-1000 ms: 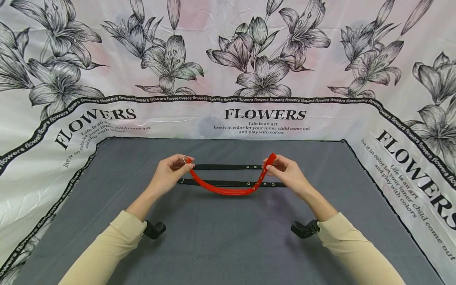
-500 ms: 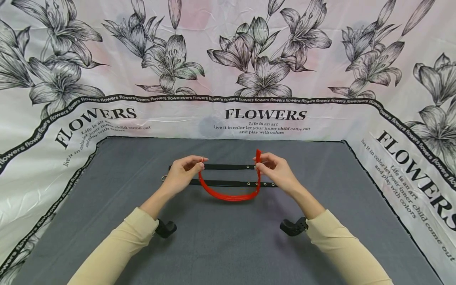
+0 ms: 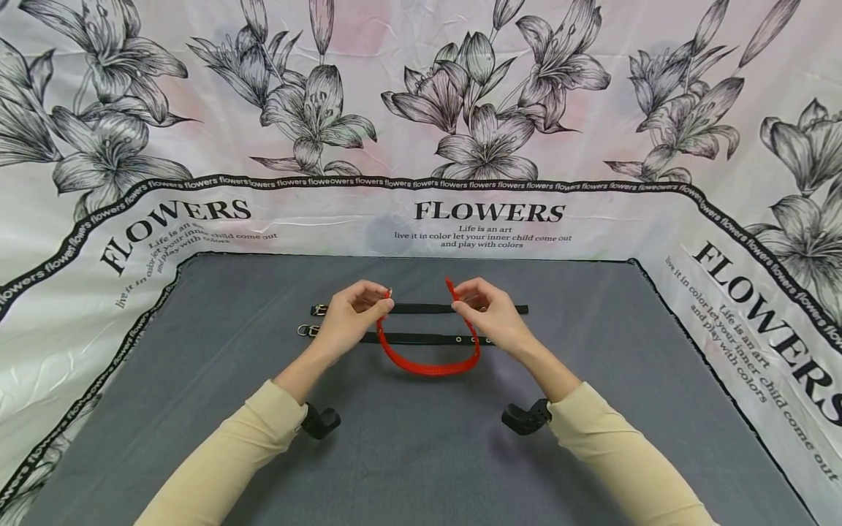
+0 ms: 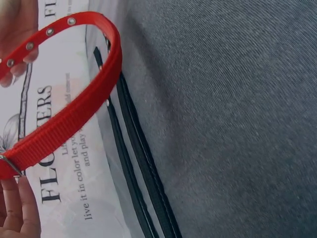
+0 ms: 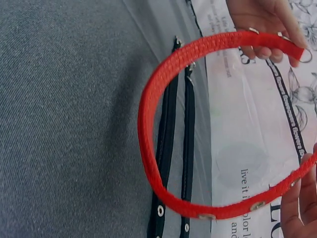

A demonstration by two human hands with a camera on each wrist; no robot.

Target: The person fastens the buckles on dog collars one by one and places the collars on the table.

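Left grip (image 3: 355, 315), right grip (image 3: 492, 315) drawn closer, both pinching red strap (image 3: 430, 370), curve tighter.

- Grey cloth (image 3: 421, 453), spread before you
- Near black strap (image 3: 421, 339), on the cloth
- Far black strap (image 3: 424, 308), further back on the cloth
- White flower-printed sheet (image 3: 349, 219), behind and beside the cloth

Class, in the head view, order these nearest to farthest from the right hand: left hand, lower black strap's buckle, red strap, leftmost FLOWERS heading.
1. Red strap: in the right hand.
2. Left hand: opposite, pinching the red strap's other end.
3. Lower black strap's buckle: left of the left hand.
4. Leftmost FLOWERS heading: far left, on the backdrop.
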